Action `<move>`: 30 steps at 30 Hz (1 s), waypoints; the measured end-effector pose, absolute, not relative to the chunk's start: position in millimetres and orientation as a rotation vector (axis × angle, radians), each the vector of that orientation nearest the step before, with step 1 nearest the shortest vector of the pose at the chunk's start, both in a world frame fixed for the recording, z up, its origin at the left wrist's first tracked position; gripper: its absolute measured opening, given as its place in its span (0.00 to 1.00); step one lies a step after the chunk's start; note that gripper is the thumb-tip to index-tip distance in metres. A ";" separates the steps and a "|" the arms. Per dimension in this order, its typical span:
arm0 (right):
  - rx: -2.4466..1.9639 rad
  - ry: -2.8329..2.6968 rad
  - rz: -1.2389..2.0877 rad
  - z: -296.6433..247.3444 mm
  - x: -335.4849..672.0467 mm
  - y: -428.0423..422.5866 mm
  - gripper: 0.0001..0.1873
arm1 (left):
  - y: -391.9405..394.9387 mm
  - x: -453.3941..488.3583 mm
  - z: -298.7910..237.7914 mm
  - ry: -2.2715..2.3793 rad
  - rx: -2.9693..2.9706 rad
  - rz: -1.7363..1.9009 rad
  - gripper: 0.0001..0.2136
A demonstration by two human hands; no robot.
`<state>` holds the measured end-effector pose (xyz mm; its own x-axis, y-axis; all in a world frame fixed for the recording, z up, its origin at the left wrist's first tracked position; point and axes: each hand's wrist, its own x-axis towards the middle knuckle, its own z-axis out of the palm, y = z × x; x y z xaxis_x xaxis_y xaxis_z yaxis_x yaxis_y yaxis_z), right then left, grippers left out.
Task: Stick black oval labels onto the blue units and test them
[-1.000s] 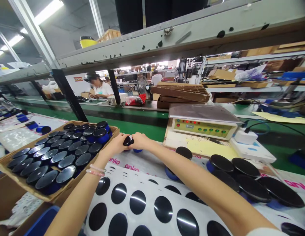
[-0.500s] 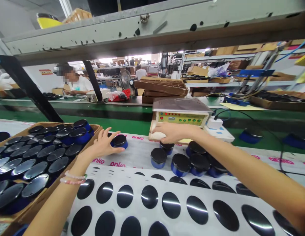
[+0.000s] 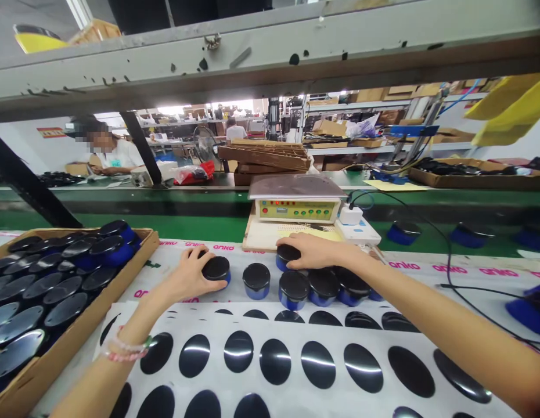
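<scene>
My left hand (image 3: 189,277) curls around a round blue piece with a glossy black top (image 3: 216,268), thumb at its near side; a second dark top partly shows behind its fingers. My right hand (image 3: 309,251) grips a similar round blue piece (image 3: 287,255) at the left end of a cluster. A lone round piece (image 3: 256,280) stands between the hands, touched by neither. Close by are more pieces, one of them a black-topped piece (image 3: 294,289), partly under my right forearm. In front lie white sheets (image 3: 218,371) bearing rows of black discs (image 3: 275,361).
A cardboard box (image 3: 141,247) full of such pieces stands at the left. Behind my hands is a control box with buttons (image 3: 296,209) on a board. A black cable (image 3: 449,255) crosses the right side. An overhead shelf beam (image 3: 261,64) spans the top; a person (image 3: 122,154) sits beyond.
The view has shifted right. My left hand has closed around the round piece beside it. My right hand has drawn back from the control box and grips a round piece.
</scene>
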<state>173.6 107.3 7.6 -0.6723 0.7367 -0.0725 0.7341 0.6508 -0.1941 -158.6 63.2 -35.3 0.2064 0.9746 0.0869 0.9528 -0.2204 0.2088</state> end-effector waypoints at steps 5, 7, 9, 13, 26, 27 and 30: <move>-1.274 -2.682 0.288 14.9 212.1 94.7 0.35 | 47.9 -130.9 -20.5 1.883 2.332 0.219 0.44; -1.293 -2.651 0.256 13.5 222.0 87.5 0.33 | 42.0 -106.8 -17.7 1.720 2.408 0.204 0.45; -1.302 -2.670 0.228 7.5 229.1 78.3 0.30 | 39.2 -81.2 -19.8 1.534 2.456 0.182 0.44; -1.435 -2.591 0.106 -12.7 254.6 54.9 0.31 | 44.8 -48.9 -33.5 1.348 2.456 0.213 0.40; -1.758 -2.204 -0.021 -49.4 309.6 24.6 0.30 | 72.3 -32.6 -42.3 1.107 2.419 0.356 0.37; -1.781 -2.130 -0.085 -39.2 316.4 30.5 0.27 | 71.5 -34.7 -40.7 1.119 2.393 0.369 0.35; -1.923 -1.794 -0.285 0.3 358.3 57.5 0.24 | 68.9 -33.8 -44.1 1.263 2.281 0.492 0.31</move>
